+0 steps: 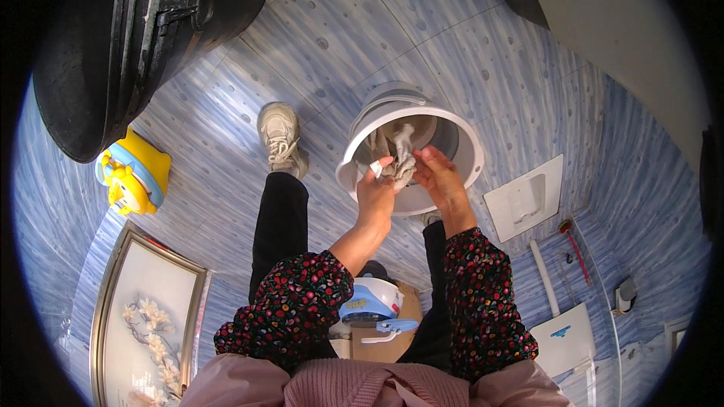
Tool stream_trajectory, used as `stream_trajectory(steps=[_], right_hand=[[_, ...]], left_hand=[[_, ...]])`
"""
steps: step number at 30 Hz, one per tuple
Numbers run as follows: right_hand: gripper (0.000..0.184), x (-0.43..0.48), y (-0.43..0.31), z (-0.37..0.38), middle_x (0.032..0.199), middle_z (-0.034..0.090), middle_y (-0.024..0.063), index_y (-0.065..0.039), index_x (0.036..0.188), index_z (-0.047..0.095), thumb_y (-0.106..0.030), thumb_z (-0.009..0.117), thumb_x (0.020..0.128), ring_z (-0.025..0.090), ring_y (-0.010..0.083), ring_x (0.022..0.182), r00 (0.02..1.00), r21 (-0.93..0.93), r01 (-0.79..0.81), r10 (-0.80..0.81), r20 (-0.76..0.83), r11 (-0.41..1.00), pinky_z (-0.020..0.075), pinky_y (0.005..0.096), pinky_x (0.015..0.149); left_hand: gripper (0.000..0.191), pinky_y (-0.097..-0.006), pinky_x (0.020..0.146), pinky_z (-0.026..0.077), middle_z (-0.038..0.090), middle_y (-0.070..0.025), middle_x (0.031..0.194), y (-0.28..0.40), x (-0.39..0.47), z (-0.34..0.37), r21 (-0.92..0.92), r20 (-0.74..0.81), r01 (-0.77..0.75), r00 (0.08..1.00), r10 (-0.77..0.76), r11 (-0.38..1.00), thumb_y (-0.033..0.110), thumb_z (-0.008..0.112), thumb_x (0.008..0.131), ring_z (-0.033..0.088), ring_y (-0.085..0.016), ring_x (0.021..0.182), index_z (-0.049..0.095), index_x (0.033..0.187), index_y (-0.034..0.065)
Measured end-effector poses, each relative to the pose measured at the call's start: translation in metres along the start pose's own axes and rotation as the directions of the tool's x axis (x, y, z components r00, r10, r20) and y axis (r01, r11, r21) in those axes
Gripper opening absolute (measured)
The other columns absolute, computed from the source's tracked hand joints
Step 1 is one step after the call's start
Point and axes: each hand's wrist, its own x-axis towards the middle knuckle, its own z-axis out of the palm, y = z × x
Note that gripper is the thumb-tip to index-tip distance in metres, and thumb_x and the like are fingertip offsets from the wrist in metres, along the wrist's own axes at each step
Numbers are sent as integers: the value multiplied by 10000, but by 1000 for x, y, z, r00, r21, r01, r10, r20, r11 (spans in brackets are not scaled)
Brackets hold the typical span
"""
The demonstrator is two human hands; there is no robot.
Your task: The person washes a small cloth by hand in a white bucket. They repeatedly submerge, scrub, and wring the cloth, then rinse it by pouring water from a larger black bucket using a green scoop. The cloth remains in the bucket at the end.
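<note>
A white plastic bucket (412,203) with its handle folded to the far side stands on the floor before me. Over its opening my left hand (378,189) grips a wet, greyish-white cloth (403,167), part of which hangs down into the bucket. White tape is wrapped round one finger of that hand. At the cloth's right side is my right hand (441,178), its fingers loosely bent; whether it touches the cloth I cannot tell. Inside the bucket, a lighter round shape shows behind the cloth.
A white squat toilet (527,199) is set in the floor to the right, with a cistern (565,339) nearer. A large black container (186,28) looms at upper left, beside a yellow and blue child's potty (153,172). A framed flower picture (153,316) is at lower left.
</note>
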Motion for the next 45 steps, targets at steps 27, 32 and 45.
stream_trajectory(steps=[27,32,45], right_hand=[[443,-60,-5,7,1078,579,52,-31,1187,507,50,579,758,549,154,983,943,-165,229,-176,281,959,432,281,863],[404,-50,-12,-10,1089,583,89,-5,1187,490,-174,601,837,577,195,963,959,-6,-67,66,274,998,461,319,834],[178,-14,3,-5,980,595,43,-95,967,558,-160,567,802,559,191,930,946,175,-144,84,312,974,438,351,832]], left_hand=[[246,-231,700,414,578,-34,830,-6,10,-6,30,-1,-77,997,77,997,178,673,800,518,-89,790,590,893,-34],[233,-240,727,409,588,-30,869,-10,12,-7,92,-52,-132,989,137,987,193,623,841,519,-93,808,592,925,-23],[267,-257,679,375,516,-34,781,-3,7,-3,79,-11,-172,985,174,982,212,480,917,443,-115,726,526,797,-22]])
